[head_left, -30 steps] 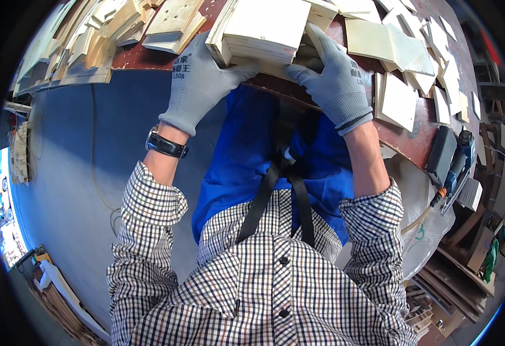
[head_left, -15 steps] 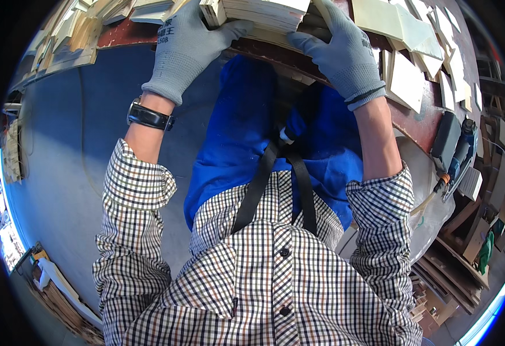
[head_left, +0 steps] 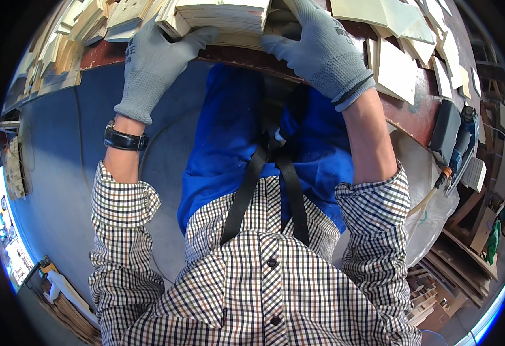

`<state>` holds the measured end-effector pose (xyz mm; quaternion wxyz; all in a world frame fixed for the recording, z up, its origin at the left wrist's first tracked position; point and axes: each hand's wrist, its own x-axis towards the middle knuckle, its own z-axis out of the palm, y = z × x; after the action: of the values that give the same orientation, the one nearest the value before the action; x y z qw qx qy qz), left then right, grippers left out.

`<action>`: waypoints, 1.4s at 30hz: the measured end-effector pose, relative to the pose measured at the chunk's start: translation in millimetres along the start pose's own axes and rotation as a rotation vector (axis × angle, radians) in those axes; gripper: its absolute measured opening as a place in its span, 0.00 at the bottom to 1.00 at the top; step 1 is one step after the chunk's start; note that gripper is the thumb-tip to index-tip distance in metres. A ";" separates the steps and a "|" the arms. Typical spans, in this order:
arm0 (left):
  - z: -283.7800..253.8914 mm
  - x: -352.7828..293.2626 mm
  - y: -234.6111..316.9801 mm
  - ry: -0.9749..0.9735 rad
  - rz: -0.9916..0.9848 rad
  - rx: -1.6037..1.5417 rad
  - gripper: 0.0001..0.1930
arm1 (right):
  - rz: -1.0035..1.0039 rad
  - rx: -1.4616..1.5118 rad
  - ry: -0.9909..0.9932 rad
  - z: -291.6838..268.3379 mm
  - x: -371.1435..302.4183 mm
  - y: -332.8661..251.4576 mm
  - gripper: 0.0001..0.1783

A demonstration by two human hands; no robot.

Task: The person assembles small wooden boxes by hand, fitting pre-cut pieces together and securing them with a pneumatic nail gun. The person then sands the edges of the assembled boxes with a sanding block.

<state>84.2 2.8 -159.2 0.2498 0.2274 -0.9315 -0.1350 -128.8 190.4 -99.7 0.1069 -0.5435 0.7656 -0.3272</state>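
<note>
At the top centre of the frame a stack of thin pale wooden boards (head_left: 220, 17) lies at the near edge of the dark red desk (head_left: 414, 115), and both gloved hands grasp it: the left hand (head_left: 151, 63) clasps its left end, the right hand (head_left: 321, 52) its right. The stack looks squared up and gathered. Loose boards (head_left: 396, 72) lie unstacked at upper right, beside a power sander (head_left: 457, 138).

- Bright daylight, seemingly from the upper right; soft shadow beneath the bench edge (head_left: 235, 57).
- Sharp centre; heavy fisheye bending, black rim, blue fringing at edges.
</note>
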 end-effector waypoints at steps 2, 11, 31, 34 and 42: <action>1.4 0.7 0.6 -0.002 0.015 0.013 0.18 | -0.116 -0.041 0.087 3.8 -1.3 9.6 0.39; -15.0 7.1 26.1 -0.060 -0.334 -0.481 0.14 | -0.096 -0.028 0.143 19.9 2.4 9.1 0.38; -12.4 -7.3 -4.9 0.026 -0.168 -0.152 0.26 | -0.047 0.222 -0.011 16.4 7.0 12.0 0.40; -16.4 -9.5 7.5 0.034 -0.216 -0.227 0.24 | -0.016 0.224 0.034 15.5 -3.1 -2.9 0.40; -19.0 -1.7 15.1 -0.043 -0.152 -0.144 0.15 | 0.030 0.119 0.151 18.2 -5.6 -8.9 0.41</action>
<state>90.1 14.0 -138.4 0.2344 0.2759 -0.9046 -0.2251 -110.4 186.7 -109.2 0.0859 -0.4983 0.7588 -0.4106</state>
